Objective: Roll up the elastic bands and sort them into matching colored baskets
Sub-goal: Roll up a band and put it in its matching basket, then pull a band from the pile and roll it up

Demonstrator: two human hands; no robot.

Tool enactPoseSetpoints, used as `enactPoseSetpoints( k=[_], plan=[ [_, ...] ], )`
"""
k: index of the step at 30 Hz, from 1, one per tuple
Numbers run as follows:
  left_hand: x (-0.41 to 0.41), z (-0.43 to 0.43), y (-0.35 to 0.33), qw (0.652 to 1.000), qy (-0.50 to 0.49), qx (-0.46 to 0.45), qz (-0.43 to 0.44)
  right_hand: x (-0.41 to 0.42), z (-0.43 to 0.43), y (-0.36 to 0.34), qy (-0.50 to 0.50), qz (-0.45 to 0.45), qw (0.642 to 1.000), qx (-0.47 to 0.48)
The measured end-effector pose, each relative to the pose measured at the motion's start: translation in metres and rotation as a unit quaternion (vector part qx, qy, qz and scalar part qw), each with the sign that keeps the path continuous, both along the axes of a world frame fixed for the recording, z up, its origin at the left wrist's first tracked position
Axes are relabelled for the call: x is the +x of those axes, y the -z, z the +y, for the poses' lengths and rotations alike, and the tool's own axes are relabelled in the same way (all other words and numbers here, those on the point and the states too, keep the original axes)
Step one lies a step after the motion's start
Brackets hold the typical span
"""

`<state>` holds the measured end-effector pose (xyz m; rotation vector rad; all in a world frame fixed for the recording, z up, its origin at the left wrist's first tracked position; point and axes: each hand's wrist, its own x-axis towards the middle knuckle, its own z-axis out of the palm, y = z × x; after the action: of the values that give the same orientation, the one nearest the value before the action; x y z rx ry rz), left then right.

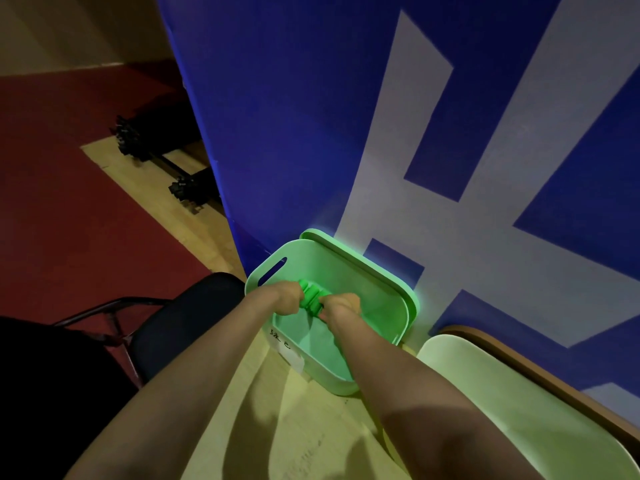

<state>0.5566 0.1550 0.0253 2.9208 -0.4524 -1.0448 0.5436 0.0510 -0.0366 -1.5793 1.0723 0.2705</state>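
Note:
A green basket (377,278) stands on the wooden floor against a blue and white wall. Both my arms reach down into it. My left hand (285,299) and my right hand (337,306) hold a rolled bright green elastic band (310,297) between them, just above the basket's inside. The left hand grips the roll's left end and the right hand grips its right end. A white label with handwriting is stuck on the basket's near wall.
A pale yellow-green basket or lid (512,403) lies at the lower right, next to a wooden edge. A black chair (180,317) stands to the left of the green basket. Dark metal gear (156,147) lies on the floor at the back left.

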Motion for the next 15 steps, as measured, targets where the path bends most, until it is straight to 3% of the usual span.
enactPoseSetpoints(
  k=[4,8,11,15],
  plan=[
    [0.002,0.005,0.003,1.000,-0.009,-0.018,0.015,-0.006,-0.002,-0.020,-0.032,-0.029,0.999,0.024],
    [0.000,0.007,-0.008,0.996,-0.052,-0.071,0.011,-0.023,-0.012,-0.046,-0.126,-0.021,0.986,0.105],
    [-0.005,0.011,-0.026,0.975,-0.139,-0.164,-0.050,-0.034,-0.019,-0.068,-0.142,-0.022,0.987,0.074],
    [-0.045,0.007,-0.055,0.925,-0.235,-0.275,-0.120,-0.064,-0.042,-0.102,-0.242,-0.117,0.963,0.000]
  ],
)
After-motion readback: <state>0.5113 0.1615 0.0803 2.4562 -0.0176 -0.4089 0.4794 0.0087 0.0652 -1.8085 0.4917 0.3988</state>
